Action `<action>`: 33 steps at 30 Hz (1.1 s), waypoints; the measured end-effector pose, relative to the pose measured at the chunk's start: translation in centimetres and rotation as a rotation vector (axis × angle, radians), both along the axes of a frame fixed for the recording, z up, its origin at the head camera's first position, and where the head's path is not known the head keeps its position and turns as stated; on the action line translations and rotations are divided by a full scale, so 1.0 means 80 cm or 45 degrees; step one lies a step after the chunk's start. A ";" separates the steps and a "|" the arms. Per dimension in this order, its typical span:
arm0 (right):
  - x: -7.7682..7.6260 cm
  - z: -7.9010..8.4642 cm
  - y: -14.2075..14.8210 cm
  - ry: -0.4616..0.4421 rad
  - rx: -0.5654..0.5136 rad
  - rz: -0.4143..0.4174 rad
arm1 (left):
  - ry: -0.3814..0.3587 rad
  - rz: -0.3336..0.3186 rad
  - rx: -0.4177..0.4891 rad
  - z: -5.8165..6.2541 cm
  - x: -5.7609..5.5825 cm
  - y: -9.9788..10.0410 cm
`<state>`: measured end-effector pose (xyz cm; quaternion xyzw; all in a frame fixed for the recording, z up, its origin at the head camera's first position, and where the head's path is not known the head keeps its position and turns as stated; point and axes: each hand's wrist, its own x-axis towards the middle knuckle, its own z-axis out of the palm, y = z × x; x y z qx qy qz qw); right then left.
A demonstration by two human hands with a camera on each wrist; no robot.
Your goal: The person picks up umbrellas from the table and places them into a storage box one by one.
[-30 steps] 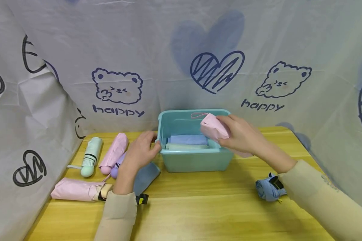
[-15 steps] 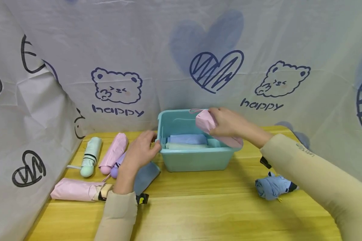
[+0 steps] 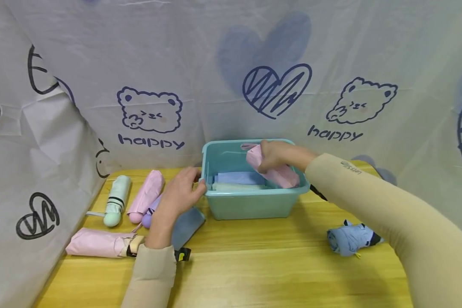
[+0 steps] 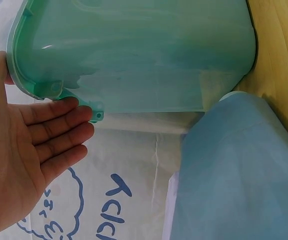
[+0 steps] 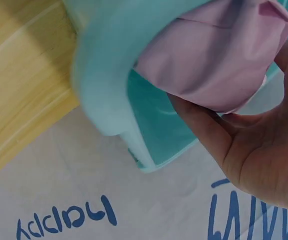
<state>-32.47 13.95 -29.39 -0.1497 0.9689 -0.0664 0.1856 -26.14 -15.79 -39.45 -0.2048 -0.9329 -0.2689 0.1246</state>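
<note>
At the centre of the frame, the right hand (image 3: 274, 155) is gripping a pink folded umbrella (image 3: 282, 176), its thumb and fingers curling around it. The umbrella is lying tilted within the right part of the opening of a teal bin (image 3: 250, 207), its wrist loop pointing toward the upper left. The left hand (image 3: 180, 192) is touching the bin's left rim, its fingers staying nearly straight and side by side. Inside the bin, a blue bundle (image 3: 240, 177) is lying behind a pale green bundle (image 3: 236, 187). At the left of the frame, a mint umbrella (image 3: 118, 194), a second pink umbrella (image 3: 148, 192) and a purple umbrella (image 3: 146, 220) are resting on the table (image 3: 254, 265). A third pink umbrella (image 3: 94, 243) is lying at the lower left, and a slate-blue umbrella (image 3: 188, 226) is showing beside the left forearm. At the lower right, a rolled blue umbrella (image 3: 346, 240) is resting near the right sleeve (image 3: 385, 205).
</note>
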 end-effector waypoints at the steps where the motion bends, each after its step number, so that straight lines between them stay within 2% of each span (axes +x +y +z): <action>1: -0.003 -0.002 -0.002 -0.039 0.014 -0.020 | -0.002 -0.002 -0.001 -0.001 0.000 0.000; 8: -0.019 -0.010 -0.014 -0.241 0.087 -0.177 | -0.015 0.004 0.000 -0.002 -0.002 0.003; 11: -0.023 -0.011 -0.017 -0.285 0.113 -0.221 | -0.021 0.001 -0.002 -0.001 -0.003 0.004; 12: -0.030 -0.016 -0.016 -0.290 0.128 -0.222 | -0.024 0.001 -0.004 -0.001 -0.004 0.003; 16: -0.034 -0.019 -0.022 -0.284 0.185 -0.251 | -0.030 0.005 -0.002 0.002 -0.005 0.003; 19: -0.033 -0.020 -0.029 -0.329 0.238 -0.303 | -0.028 0.011 0.000 0.005 -0.005 0.002; 24: -0.044 -0.035 -0.035 -0.470 0.327 -0.406 | -0.024 0.010 -0.007 0.006 -0.004 0.001; 26: -0.054 -0.048 -0.036 -0.511 0.348 -0.428 | -0.020 0.008 -0.003 0.005 -0.003 0.001; 31: -0.058 -0.058 -0.042 -0.535 0.364 -0.478 | -0.003 0.008 0.014 0.002 -0.002 0.000; 33: -0.053 -0.055 -0.045 -0.509 0.368 -0.476 | 0.002 0.009 0.016 0.001 -0.002 -0.001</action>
